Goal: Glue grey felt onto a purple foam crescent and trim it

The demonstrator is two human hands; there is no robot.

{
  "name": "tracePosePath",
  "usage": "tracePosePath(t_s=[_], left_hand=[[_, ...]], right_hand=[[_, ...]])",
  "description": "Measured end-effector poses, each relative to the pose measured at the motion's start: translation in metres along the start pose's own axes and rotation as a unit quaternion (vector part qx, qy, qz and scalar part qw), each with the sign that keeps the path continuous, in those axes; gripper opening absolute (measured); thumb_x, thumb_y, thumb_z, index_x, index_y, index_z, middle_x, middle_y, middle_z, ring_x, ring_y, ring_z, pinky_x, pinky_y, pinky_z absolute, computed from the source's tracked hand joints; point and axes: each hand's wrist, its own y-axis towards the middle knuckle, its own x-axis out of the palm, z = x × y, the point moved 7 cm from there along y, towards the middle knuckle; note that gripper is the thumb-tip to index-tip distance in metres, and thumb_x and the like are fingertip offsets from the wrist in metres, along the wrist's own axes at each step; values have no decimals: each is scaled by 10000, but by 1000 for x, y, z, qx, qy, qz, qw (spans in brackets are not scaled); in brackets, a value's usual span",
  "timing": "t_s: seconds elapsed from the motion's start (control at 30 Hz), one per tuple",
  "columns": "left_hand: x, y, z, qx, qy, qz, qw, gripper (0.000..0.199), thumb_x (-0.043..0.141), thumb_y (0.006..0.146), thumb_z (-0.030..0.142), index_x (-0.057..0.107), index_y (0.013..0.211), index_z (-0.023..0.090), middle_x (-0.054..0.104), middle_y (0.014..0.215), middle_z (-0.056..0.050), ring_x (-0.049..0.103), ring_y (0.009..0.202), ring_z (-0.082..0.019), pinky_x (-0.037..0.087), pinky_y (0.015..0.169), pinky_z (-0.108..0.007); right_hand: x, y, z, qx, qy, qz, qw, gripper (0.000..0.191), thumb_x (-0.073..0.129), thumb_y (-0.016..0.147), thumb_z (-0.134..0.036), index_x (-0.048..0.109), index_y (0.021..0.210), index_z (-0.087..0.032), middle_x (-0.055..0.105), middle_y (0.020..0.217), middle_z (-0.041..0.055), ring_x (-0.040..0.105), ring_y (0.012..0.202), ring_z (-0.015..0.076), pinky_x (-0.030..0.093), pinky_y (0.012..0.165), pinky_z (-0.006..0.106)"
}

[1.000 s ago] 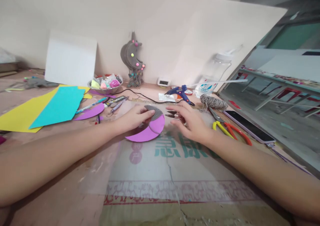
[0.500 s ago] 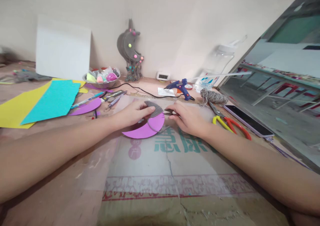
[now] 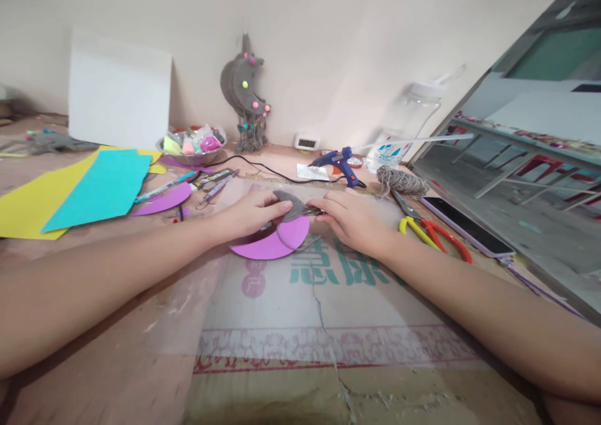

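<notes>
A purple crescent cut-out stands tilted over the plastic sheet, its upper end covered with grey yarn. My left hand is closed on that covered end, thumb on the near face. From the wrapped part a loose strand hangs across the purple and reaches to the right. My right hand pinches small scissors whose blades meet the right edge of the yarn. Its fingers hide most of their handles.
Yellow foam sheet and turquoise foam sheet lie left. A glue gun, yarn skein, larger scissors and phone are right. A grey moon ornament stands behind, near a bowl.
My right hand has moved slightly left, bringing the small scissors' blades up to the yarn edge; they look closer together. My left hand keeps its hold on the crescent.
</notes>
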Motion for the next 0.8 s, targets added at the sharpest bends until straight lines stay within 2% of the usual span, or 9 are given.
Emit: tracePosePath(t_s=[0.3,0.8], left_hand=[[0,0,0,0,-2,-11,1000,364,474,893,417,522,653,147,479,560,37,399,483,-74,311,467,-217],[1,1,0,-1,-8,-9,1000,332,476,893,396,531,686,143,483,590,29,413,518,-79,311,469,-211]], right_hand=[[0,0,-2,-11,-12,-12,1000,312,380,989,-299,617,1101,-129,647,843,64,561,781,190,334,700,317],[2,-2,-1,-10,11,-16,1000,294,386,985,-267,624,1098,-136,649,831,66,556,782,189,333,702,322]])
